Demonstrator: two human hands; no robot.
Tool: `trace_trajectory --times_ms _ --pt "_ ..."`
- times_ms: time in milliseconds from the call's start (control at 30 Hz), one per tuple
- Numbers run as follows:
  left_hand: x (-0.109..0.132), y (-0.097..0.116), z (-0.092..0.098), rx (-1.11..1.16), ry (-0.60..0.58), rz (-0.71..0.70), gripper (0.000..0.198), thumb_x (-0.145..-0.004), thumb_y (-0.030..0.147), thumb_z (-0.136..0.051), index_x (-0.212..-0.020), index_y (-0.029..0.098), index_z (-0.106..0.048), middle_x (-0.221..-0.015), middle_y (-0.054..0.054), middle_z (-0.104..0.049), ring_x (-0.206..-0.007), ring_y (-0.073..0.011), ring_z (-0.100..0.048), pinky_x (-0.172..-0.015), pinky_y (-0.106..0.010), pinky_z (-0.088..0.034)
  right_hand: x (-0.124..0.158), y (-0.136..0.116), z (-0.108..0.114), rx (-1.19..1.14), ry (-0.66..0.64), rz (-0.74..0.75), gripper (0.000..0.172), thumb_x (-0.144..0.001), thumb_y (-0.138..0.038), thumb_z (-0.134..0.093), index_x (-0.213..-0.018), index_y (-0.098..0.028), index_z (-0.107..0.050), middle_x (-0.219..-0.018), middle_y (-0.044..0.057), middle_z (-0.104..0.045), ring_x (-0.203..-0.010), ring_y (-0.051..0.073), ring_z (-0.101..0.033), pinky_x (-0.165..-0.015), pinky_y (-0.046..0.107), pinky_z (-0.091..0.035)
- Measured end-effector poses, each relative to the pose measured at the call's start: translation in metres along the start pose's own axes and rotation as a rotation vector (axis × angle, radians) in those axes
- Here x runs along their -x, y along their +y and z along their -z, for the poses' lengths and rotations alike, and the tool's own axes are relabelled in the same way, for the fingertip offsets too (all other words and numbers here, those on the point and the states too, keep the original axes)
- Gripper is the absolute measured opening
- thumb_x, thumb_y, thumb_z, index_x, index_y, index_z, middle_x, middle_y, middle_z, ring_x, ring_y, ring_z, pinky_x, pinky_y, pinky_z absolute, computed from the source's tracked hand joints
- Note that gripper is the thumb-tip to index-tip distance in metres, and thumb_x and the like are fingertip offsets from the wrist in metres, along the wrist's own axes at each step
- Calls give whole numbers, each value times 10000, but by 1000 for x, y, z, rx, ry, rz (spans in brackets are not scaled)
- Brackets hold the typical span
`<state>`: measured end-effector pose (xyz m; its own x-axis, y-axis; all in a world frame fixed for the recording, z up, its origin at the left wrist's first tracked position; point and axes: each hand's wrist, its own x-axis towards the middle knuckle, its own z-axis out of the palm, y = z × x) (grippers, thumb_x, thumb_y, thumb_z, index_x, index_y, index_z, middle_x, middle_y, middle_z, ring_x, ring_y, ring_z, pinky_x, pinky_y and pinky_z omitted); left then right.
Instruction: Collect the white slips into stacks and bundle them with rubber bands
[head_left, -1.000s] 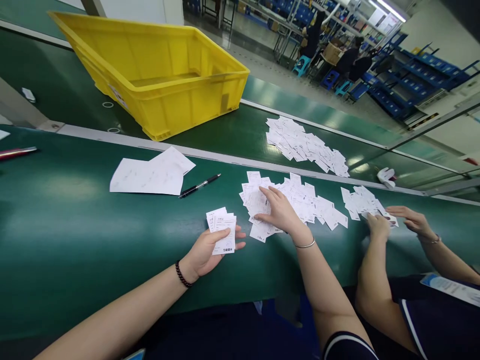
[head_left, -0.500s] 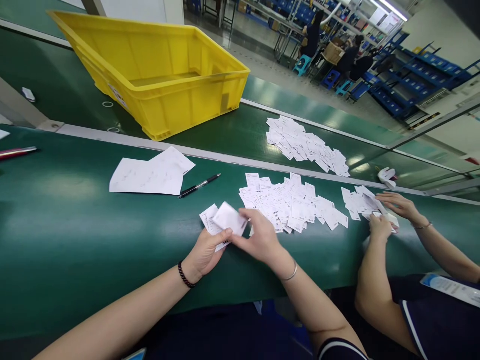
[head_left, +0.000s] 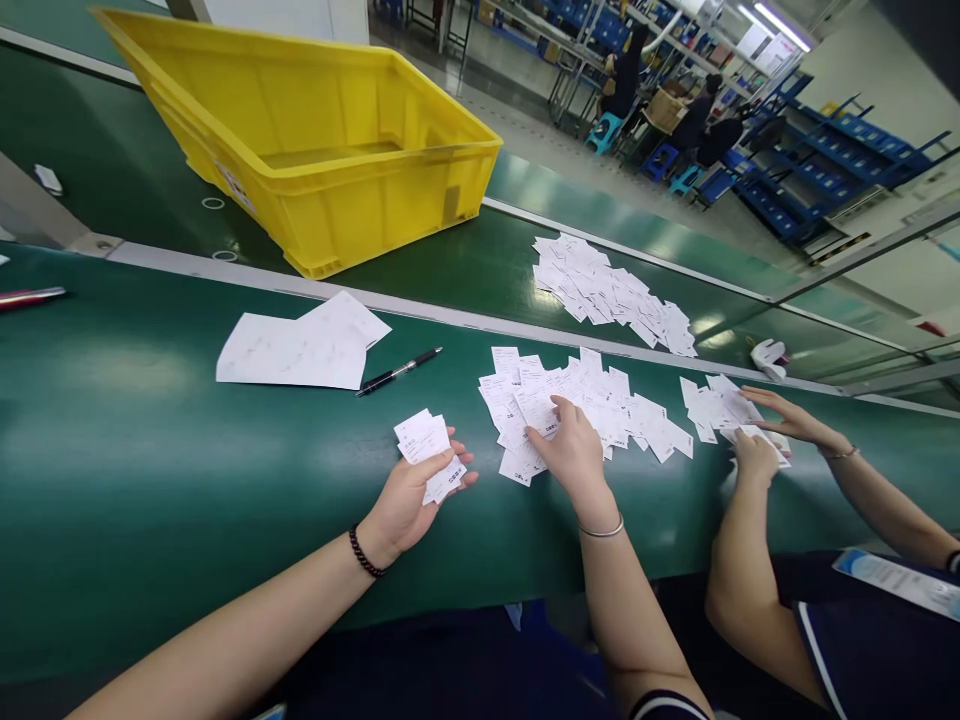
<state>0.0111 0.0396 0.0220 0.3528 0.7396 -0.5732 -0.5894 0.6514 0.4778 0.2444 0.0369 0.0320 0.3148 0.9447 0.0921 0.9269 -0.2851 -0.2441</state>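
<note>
My left hand holds a few small white printed slips, fanned a little, with the thumb pressed over them. My right hand is at the near side of a loose pile of similar slips on the green table. Its thumb and forefinger pinch a printed slip at the pile's near left part. The other fingers of that hand are partly hidden behind it.
A black pen and white sheets lie left of the pile. Behind the metal strip stand a yellow bin and another slip heap. At right, a co-worker's hands handle more slips.
My right hand has left the slips at my left hand and moved right to the pile. A folded white piece over my left hand's slips no longer shows. Some pile slips shifted nearer.
</note>
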Motion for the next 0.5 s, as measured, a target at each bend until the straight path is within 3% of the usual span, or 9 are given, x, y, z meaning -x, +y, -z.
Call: trace_trajectory --times_ms 100,167,300,367,500 --pt "-2 -4 2 -4 -26 -5 266 -771 84 -697 -1020 169 -652 -874 -44 -680 -890 -207 -668 -813 -425 -597 18 -15 1 -179 126 70 565 -781 -427 -622 -1252 -147 -482 -1098 154 -648 -978 295 -647 -776 447 -565" --pt "-3 -8 3 8 -70 -6 306 -737 98 -737 -1022 177 -660 -930 -51 -695 -961 -227 -664 -876 -424 -573 37 -34 -1 -289 171 216 516 -798 -408 -620 -1232 -160 -491 -1059 132 -664 -958 261 -660 -800 414 -565" --pt "-4 -12 1 36 -88 18 237 -788 117 -685 -1020 162 -667 -1095 -96 -702 -1093 -259 -636 -964 -402 -525 59 -65 -7 -371 76 524 396 -850 -418 -607 -1165 -187 -548 -1042 108 -693 -943 225 -671 -811 359 -560" --pt "-4 -9 -1 60 -25 28 186 -846 102 -599 -1015 152 -658 -1094 -109 -705 -1098 -264 -638 -952 -435 -533 49 -61 -6 -331 51 485 387 -879 -464 -565 -1149 -186 -571 -1056 118 -694 -959 234 -666 -816 366 -557" --pt "-1 -3 -4 79 20 34 176 -879 93 -534 -1005 135 -649 -935 -104 -715 -1004 -279 -675 -886 -525 -559 0 -18 4 -28 22 167 504 -853 -499 -561 -1214 -147 -549 -1177 182 -647 -1100 353 -595 -853 503 -529"
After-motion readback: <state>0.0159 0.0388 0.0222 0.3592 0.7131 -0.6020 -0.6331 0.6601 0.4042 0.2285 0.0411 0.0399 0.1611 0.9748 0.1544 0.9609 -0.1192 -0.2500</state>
